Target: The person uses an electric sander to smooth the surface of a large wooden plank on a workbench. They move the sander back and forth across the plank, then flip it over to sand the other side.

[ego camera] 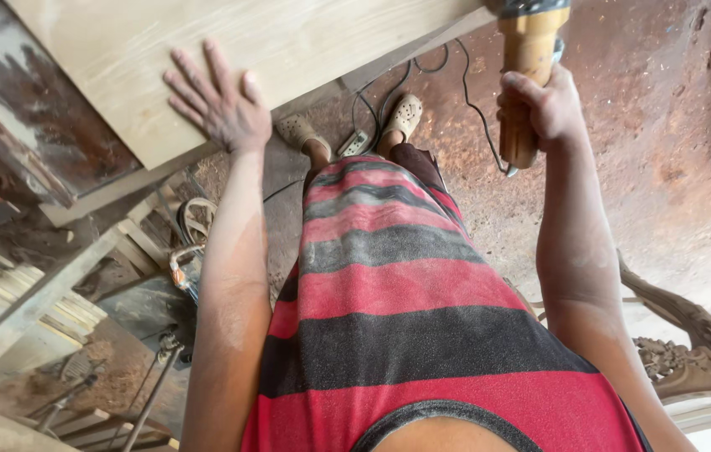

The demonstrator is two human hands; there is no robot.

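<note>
Board [230, 50]: pale, flat wood panel lying on the desk [87, 197], near edge overhanging. Looks stiff, fairly heavy, dusty-smooth; best gripped along its edges. Left hand [217, 100] rests on it palm down, fingers spread, holding nothing. Right hand [539, 109] is wrapped tight round the yellow body of a power tool [527, 59], cord [477, 100] trailing to the sawdust floor [665, 167]. No containers in view.

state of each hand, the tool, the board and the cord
left hand: flat, fingers spread, pressing on the board
right hand: shut around the tool's handle
power tool: held upright, head cut off by the frame
wooden board: lying flat on the bench
cord: loose on the floor
</note>
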